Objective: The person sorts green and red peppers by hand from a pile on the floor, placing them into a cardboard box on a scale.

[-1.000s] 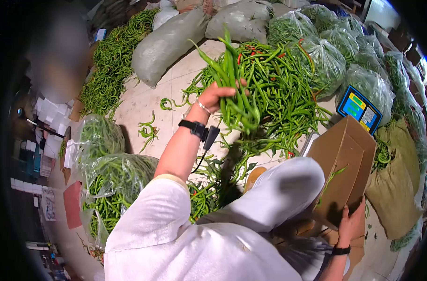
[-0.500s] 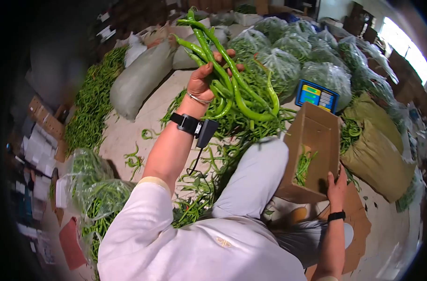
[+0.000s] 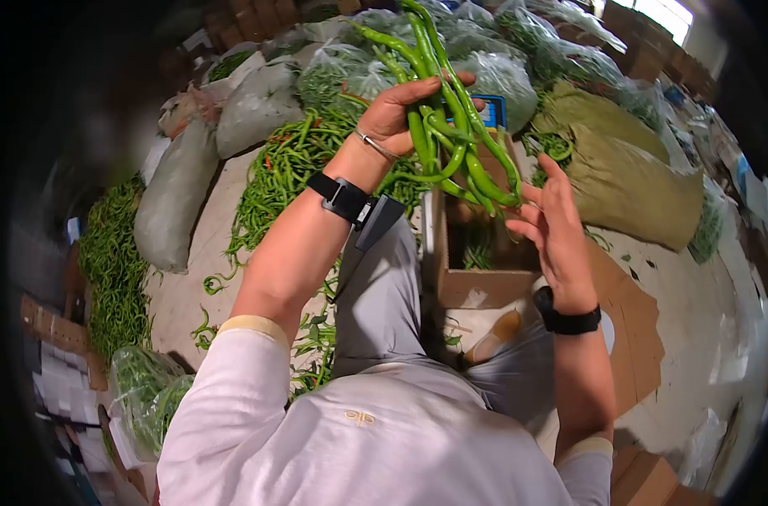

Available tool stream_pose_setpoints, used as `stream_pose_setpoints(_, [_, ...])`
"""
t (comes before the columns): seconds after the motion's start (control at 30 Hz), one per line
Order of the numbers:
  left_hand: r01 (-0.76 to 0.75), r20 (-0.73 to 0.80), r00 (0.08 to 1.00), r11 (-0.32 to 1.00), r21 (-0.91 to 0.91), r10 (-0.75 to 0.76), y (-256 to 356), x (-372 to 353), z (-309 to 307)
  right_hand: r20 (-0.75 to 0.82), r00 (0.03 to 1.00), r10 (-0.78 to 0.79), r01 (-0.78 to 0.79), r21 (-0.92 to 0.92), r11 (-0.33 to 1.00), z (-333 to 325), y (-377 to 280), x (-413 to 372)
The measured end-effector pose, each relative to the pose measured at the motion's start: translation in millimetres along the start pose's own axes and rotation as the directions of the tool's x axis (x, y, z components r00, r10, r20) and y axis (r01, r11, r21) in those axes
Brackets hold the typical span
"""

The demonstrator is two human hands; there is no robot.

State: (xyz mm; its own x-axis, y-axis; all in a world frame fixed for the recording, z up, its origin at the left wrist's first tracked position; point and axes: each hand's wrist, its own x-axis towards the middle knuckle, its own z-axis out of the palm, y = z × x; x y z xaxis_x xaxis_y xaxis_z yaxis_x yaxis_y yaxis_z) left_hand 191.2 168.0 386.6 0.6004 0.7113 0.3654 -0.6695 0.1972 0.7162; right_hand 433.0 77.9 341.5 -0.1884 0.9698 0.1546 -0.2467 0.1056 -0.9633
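My left hand is closed around a bunch of long green chili peppers, raised over a cardboard box. The lower tips of the bunch point toward my right hand. That hand has its fingers spread and its palm turned to the peppers, with fingertips close to the tips. Inside the box, between my legs, lie a few more green peppers. Part of the box's opening is hidden behind the bunch.
A heap of green peppers covers the floor ahead on the left. Behind the box is a blue scale. Full sacks and clear bags of peppers line the back and right. Flattened cardboard lies at the right.
My right hand has let go of the box and come up beside the peppers. My left hand has brought the bunch over the box. The view has swung to the right.
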Motion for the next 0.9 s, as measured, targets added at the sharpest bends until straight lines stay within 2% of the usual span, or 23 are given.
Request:
stream_pose_setpoints(0.03, [0.011,0.009,1.000,1.000,-0.018,-0.011,-10.3,6.6,-1.9,0.017,1.000,-0.009,0.008,0.045,0.999,-1.7,1.8,-2.0])
stream_pose_setpoints(0.07, [0.080,-0.063,0.995,0.996,-0.048,-0.083,-17.8,13.7,-5.4,-0.111,0.994,0.005,-0.024,-0.166,0.986,-1.4,1.8,-3.0])
stream_pose_setpoints(0.1, [0.145,-0.134,0.979,0.986,-0.077,-0.154,-23.7,19.0,-8.0,-0.123,0.992,0.006,-0.027,-0.171,0.985,-9.1,8.1,-5.1])
stream_pose_setpoints(0.17, [0.150,-0.181,0.970,0.986,-0.067,-0.160,-37.2,27.4,-10.1,-0.182,0.957,-0.226,0.155,-0.337,0.929,-23.3,27.6,-11.1])
stream_pose_setpoints(0.2, [0.161,-0.254,0.953,0.986,-0.041,-0.166,-44.0,30.2,-13.5,-0.266,0.940,-0.214,0.129,-0.304,0.944,-23.0,25.5,-16.8])
stream_pose_setpoints(0.27, [0.211,-0.378,0.905,0.977,-0.006,-0.198,-52.7,32.0,-20.7,-0.238,0.942,-0.238,0.167,-0.283,0.945,-26.5,31.3,-26.6])
stream_pose_setpoints(0.3, [0.243,-0.380,0.894,0.969,-0.037,-0.238,-58.1,34.7,-27.1,-0.207,0.941,-0.267,0.211,-0.259,0.943,-27.6,32.0,-29.2])
stream_pose_setpoints(0.37, [0.246,-0.440,0.870,0.969,-0.006,-0.224,-67.8,36.0,-30.7,-0.192,0.939,-0.285,0.246,-0.205,0.947,-19.1,31.9,-30.5])
stream_pose_setpoints(0.43, [0.226,-0.431,0.877,0.974,-0.023,-0.214,-74.0,35.5,-25.6,-0.130,0.965,-0.226,0.195,-0.214,0.957,-18.0,38.8,-30.2])
stream_pose_setpoints(0.57, [0.217,-0.518,0.829,0.975,-0.047,-0.209,-81.5,33.7,-24.0,-0.152,0.970,-0.192,0.139,-0.303,0.943,-32.5,61.2,-24.3])
stream_pose_setpoints(0.63, [0.277,-0.582,0.796,0.955,0.103,-0.168,-85.3,34.5,-35.0,-0.171,0.974,-0.150,0.101,-0.266,0.959,-29.1,60.4,-25.5])
stream_pose_setpoints(0.7, [0.301,-0.566,0.785,0.954,-0.010,-0.254,-87.3,32.6,-34.2,-0.189,0.976,-0.113,0.067,-0.232,0.970,-26.7,61.1,-26.0])
stream_pose_setpoints(0.77, [0.305,-0.620,0.743,0.952,-0.020,-0.251,-90.2,31.1,-28.3,-0.205,0.978,-0.049,0.004,-0.212,0.977,-27.3,66.7,-25.0])
stream_pose_setpoints(0.83, [0.307,-0.632,0.739,0.952,0.006,-0.234,-98.8,27.6,-35.6,-0.196,0.980,-0.046,-0.002,-0.236,0.972,-27.2,68.6,-25.7])
stream_pose_setpoints(0.9, [0.311,-0.643,0.733,0.950,0.031,-0.219,-105.3,28.9,-45.4,-0.196,0.981,0.013,-0.076,-0.315,0.946,-27.0,69.4,-26.3])
